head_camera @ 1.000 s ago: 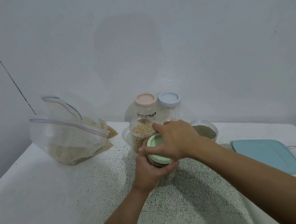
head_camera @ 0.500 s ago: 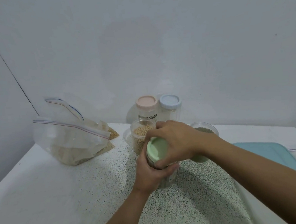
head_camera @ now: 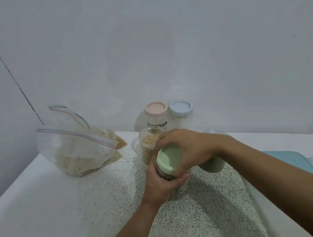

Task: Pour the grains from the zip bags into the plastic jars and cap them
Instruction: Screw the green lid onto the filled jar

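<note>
My left hand point(head_camera: 162, 184) grips a clear plastic jar point(head_camera: 177, 191) of grain from the left side, near the middle of the table. On the jar sits a pale green cap point(head_camera: 168, 159), and my right hand point(head_camera: 189, 147) curls round its far and right edge. Behind them stands an uncapped jar of yellow beans point(head_camera: 150, 143). An uncapped jar of green grain point(head_camera: 212, 164) shows partly behind my right wrist. Two clear zip bags point(head_camera: 76, 151) with pale grain lie at the left.
Two capped jars stand against the wall, one with a pink cap point(head_camera: 156, 109), one with a blue cap point(head_camera: 180, 107). A light blue flat lid point(head_camera: 294, 162) lies at the right. The speckled white table point(head_camera: 65, 208) meets the wall behind.
My right hand has turned on the green cap, its fingers now further round the far edge. The jar leans slightly more toward me. My left hand keeps its grip.
</note>
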